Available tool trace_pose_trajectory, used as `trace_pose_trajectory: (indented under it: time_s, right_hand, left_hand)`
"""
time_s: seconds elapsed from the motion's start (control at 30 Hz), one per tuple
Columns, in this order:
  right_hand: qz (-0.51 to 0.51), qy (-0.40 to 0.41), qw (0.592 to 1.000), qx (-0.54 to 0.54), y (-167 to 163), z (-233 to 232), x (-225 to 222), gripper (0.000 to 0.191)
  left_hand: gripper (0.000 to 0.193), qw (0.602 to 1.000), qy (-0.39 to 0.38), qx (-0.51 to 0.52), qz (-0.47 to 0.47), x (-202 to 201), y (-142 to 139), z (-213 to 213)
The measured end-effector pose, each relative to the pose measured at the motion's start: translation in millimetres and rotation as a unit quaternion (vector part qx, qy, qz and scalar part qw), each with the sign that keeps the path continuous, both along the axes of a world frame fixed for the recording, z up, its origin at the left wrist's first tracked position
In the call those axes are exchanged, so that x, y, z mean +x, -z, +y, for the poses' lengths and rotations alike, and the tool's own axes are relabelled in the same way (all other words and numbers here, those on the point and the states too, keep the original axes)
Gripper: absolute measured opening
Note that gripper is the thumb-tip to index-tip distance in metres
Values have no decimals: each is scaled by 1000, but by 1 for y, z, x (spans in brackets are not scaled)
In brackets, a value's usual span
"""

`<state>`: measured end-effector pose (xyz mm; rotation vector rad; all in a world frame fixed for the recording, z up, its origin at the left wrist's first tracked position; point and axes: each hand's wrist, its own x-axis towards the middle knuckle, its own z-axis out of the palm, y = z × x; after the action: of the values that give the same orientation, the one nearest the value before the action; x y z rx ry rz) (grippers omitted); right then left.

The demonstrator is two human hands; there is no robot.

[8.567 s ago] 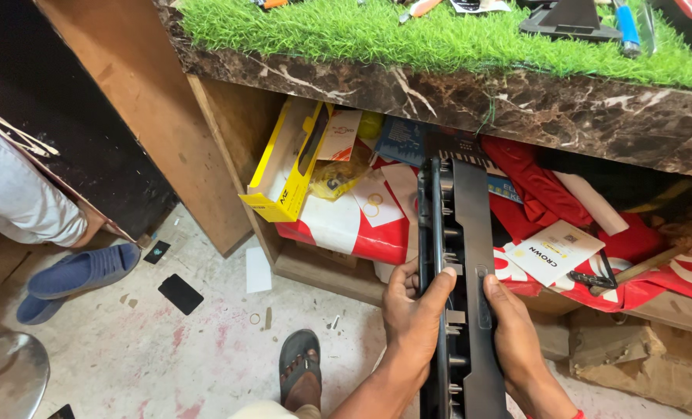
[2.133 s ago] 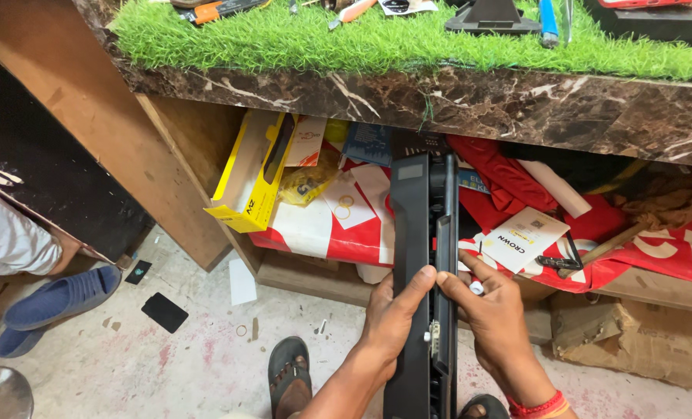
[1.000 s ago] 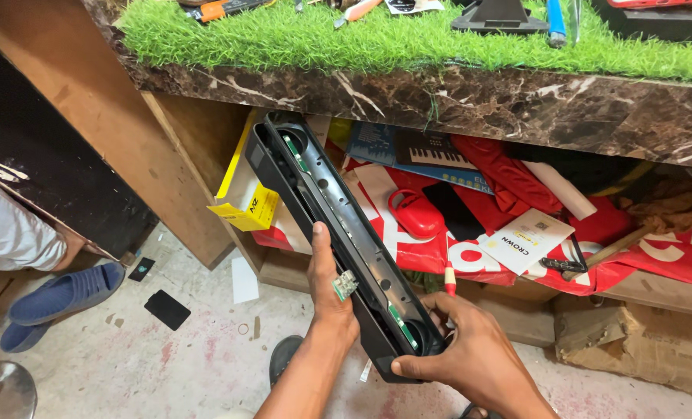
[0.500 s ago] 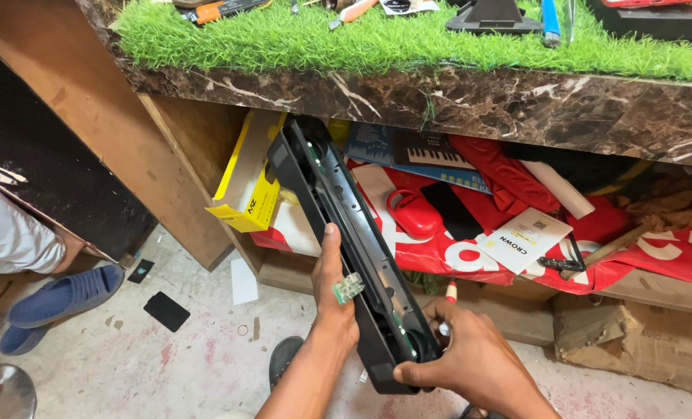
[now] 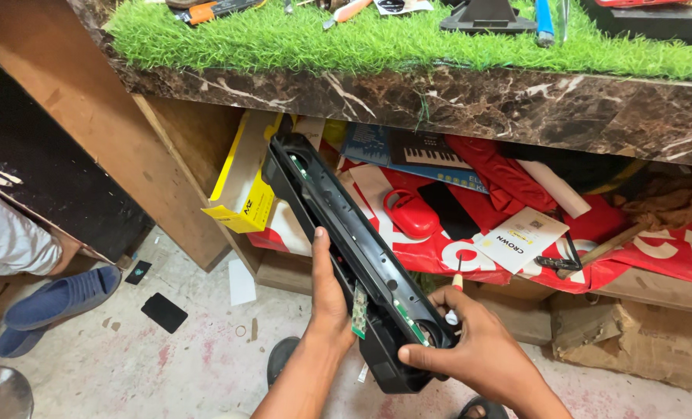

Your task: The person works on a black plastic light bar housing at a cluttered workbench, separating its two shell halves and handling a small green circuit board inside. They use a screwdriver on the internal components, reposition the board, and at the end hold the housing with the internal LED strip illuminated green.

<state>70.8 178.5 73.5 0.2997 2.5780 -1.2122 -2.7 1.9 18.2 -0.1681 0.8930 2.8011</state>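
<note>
A long black plastic housing (image 5: 326,209), opened so its inside shows, slants from the shelf opening down toward me. My left hand (image 5: 329,299) grips its left edge near the middle, by a small green circuit board (image 5: 359,310) that hangs off the side. My right hand (image 5: 470,341) cups the near end of the housing and also pinches a small screwdriver (image 5: 454,299) with a red and white handle.
A marble counter (image 5: 439,109) topped with green fake grass (image 5: 361,39) runs above, with tools on it. The shelf below is stuffed with a yellow box (image 5: 241,190), red packaging (image 5: 431,233) and papers. Another person's blue shoe (image 5: 51,299) stands at the left. Cardboard (image 5: 633,341) lies lower right.
Earlier the housing stood upright with both hands on its lower part. It has since been tilted to slant left and turned open side up; over the last second it has barely moved.
</note>
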Motion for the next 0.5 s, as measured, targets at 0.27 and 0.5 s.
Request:
trace_pose_trajectory:
  time_s: [0.27,0.5]
  right_hand:
    - [69,46,992,-92,15,17,-5,43]
    - [73,71,971,-217,20,27,-9,40]
  left_hand:
    - [55,995,17,-43,-84,-2,-2,4]
    - [51,988,33,-54,-144,-7,1,-4]
